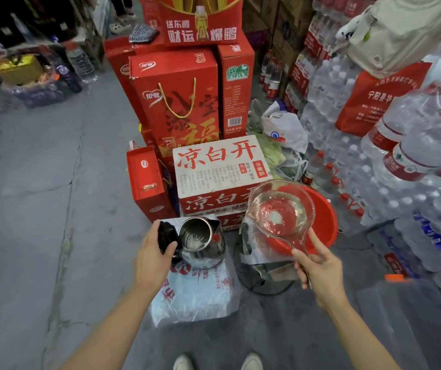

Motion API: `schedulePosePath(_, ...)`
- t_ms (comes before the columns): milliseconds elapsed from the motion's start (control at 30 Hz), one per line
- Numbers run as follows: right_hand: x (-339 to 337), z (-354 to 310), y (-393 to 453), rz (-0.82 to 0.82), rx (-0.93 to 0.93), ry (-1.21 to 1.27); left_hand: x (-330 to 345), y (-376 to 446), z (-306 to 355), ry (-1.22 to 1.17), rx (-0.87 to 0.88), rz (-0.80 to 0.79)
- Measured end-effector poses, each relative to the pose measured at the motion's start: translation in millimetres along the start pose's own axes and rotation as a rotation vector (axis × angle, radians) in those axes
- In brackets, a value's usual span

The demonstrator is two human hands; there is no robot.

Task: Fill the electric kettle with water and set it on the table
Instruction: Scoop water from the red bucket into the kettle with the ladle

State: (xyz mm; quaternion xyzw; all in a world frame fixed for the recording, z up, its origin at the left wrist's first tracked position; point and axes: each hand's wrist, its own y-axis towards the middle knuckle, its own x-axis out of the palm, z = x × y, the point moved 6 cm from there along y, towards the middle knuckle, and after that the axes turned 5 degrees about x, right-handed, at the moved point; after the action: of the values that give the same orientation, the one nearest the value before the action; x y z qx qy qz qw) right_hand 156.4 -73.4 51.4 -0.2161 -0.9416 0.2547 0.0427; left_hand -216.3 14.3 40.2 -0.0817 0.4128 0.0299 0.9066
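Observation:
A steel electric kettle (203,241) stands on a white plastic-wrapped pack (195,297), its black lid (166,236) swung open to the left. My left hand (152,260) grips the kettle's handle and lid. My right hand (318,268) holds the handle of a clear plastic water ladle (280,209), raised just right of the kettle. The ladle has some water in it and hangs over a red basin (323,222). A little water shines at the kettle's bottom.
Red gift boxes (179,102) and a white-and-red carton (219,166) are stacked behind the kettle. Packs of bottled water (374,182) pile up on the right. A black fan base (264,279) lies under the basin. Grey concrete floor (40,209) spreads to the left.

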Motion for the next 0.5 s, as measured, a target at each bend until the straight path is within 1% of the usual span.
schedulePosePath(233,58,7,-37,-0.019,-0.009,-0.022,-7,1,-2,-0.019,0.043,-0.042)
schedulePosePath(400,88,13,-47,0.001,-0.064,-0.146,-12,4,-3,0.005,0.088,-0.048)
schedulePosePath(500,100,14,-49,0.045,-0.104,-0.215,-14,5,-7,0.005,0.101,-0.067)
